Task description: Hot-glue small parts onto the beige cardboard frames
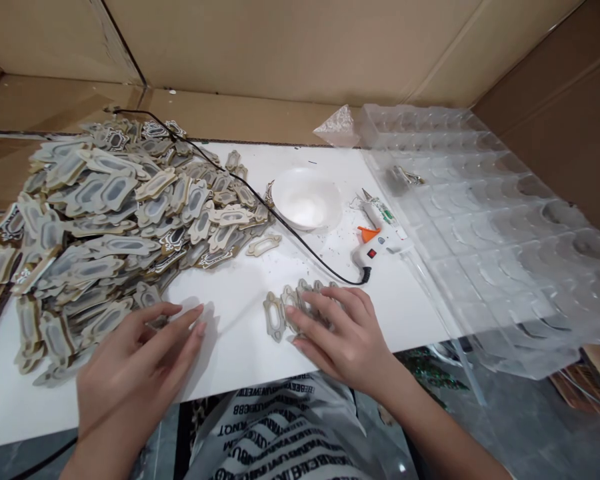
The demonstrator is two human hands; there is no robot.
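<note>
In the head view, a row of grey, ornately edged frame-shaped pieces (pixel 275 317) is set on the white tabletop (pixel 235 353), near its front edge. The row is partly covered by the right hand (pixel 347 333), whose fingers are curved and slightly spread over it; whether any piece is gripped cannot be told. The left hand (pixel 135 353) is held half open, with nothing seen in its grasp, beside a large heap of similar grey and tan pieces (pixel 105 193).

The space beyond the row is crossed by a thin black cable (pixel 307 247), joined to a white glue gun with an orange trigger (pixel 380 250). A round white plastic bowl (pixel 307 197) is placed behind the cable, and the right side is taken up by a clear plastic compartmented tray (pixel 505 220), extended past the table edge. The back is closed off by a brown cardboard wall (pixel 305 53).

Bare tabletop is left between the hands (the widest gap near them). Black block letters are printed on the grey shirt (pixel 280 440), but no whole word can be read.
</note>
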